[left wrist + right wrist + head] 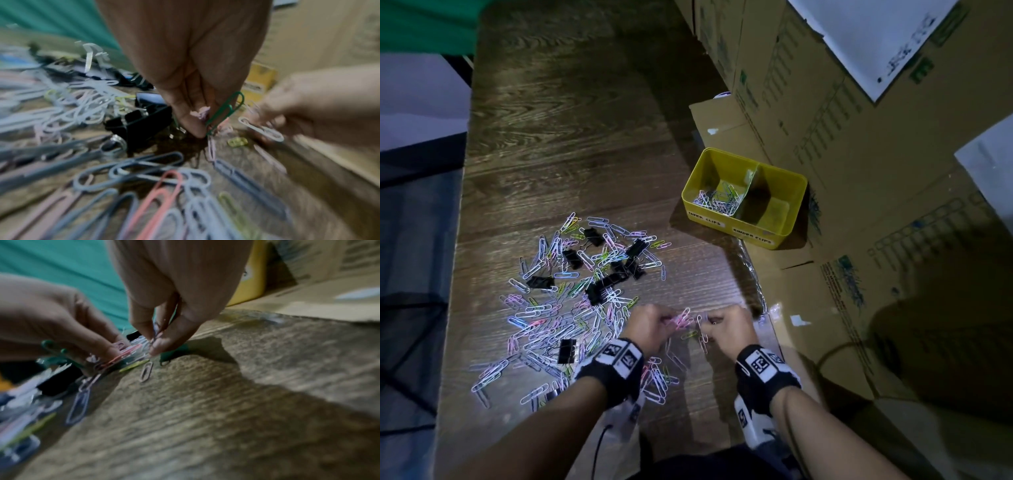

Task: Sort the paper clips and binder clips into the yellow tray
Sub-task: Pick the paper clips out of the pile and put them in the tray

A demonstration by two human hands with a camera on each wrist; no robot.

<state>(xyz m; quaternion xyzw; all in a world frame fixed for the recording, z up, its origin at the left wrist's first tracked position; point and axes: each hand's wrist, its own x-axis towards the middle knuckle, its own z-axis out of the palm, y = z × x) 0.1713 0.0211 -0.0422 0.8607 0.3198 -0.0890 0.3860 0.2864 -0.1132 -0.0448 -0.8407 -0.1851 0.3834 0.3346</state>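
A heap of coloured paper clips (pixel 558 308) mixed with black binder clips (pixel 541 281) covers the wooden table (pixel 571 144). The yellow tray (pixel 796 202) stands at the right with two compartments; paper clips (pixel 719 200) lie in its left one. At the heap's near right edge my left hand (pixel 650 325) pinches a bunch of paper clips, among them a green one (pixel 225 112) and pink ones (pixel 681 320). My right hand (pixel 729 329) pinches paper clips (pixel 155 331) just beside it, a white one (pixel 261 129) sticking out.
Cardboard boxes (pixel 859 144) line the table's right side right behind and beside the tray. A flat cardboard sheet (pixel 808 301) lies under the tray and along the right edge. The table's left edge (pixel 462 192) drops to a dark floor.
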